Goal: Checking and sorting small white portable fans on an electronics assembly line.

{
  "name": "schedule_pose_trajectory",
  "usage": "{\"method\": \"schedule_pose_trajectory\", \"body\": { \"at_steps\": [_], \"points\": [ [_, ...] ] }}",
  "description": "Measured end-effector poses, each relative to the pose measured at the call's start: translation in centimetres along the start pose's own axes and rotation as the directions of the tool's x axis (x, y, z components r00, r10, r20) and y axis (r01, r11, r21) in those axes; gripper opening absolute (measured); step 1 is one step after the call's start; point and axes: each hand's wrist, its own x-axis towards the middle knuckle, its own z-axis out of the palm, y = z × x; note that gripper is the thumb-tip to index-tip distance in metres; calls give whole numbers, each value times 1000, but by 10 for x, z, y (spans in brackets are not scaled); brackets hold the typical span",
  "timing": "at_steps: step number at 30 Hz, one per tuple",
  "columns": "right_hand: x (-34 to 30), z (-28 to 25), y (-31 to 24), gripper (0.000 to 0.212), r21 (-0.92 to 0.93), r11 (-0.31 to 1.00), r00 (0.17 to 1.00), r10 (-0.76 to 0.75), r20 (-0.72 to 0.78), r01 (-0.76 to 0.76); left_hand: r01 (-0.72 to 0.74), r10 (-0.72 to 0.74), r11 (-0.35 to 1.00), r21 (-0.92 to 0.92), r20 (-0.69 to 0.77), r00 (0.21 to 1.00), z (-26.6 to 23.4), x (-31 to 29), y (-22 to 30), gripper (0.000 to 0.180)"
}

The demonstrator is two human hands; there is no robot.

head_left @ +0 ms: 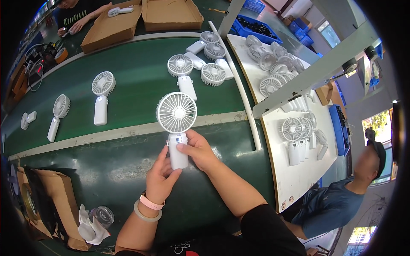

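Upright in front of me is a white handheld fan (178,157), its round grille facing me and a small display on its neck. My left hand (160,173) grips the handle's lower left side, fingers behind it and thumb near the base. From the right, my right hand (197,149) closes on the handle, its thumb pressed just below the display. Just beyond the held fan, another white fan (180,65) lies on the green belt (136,81), with several more in a cluster behind it.
Spaced along the belt lie several single fans (102,84). On the right, a white table (277,170) carries rows of fans. Open cardboard boxes (171,15) stand at the back, near a co-worker (79,15). A person in a blue shirt (331,205) is at right.
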Motion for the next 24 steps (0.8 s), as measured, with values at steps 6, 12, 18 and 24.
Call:
{"method": "schedule_pose_trajectory", "body": {
  "at_steps": [6, 12, 18, 24],
  "points": [
    [1, -4, -1, 37, 36, 999, 999, 1, 32, -2, 4, -4, 1000, 0, 30, 1000, 0, 0, 0, 71],
    [-5, 5, -14, 37, -129, 988, 994, 90, 55, -83, -12, 18, 981, -192, 29, 999, -2, 0, -4, 66],
    [13, 5, -8, 25, -786, 496, 890, -432, 147, 370, 208, -182, 817, -538, 101, 978, -13, 1, 2, 52],
    [99, -49, -40, 53, -964, -104, 703, -704, -102, -244, 211, -153, 802, -559, 149, 977, -14, 0, 0, 42]
  ]
}}
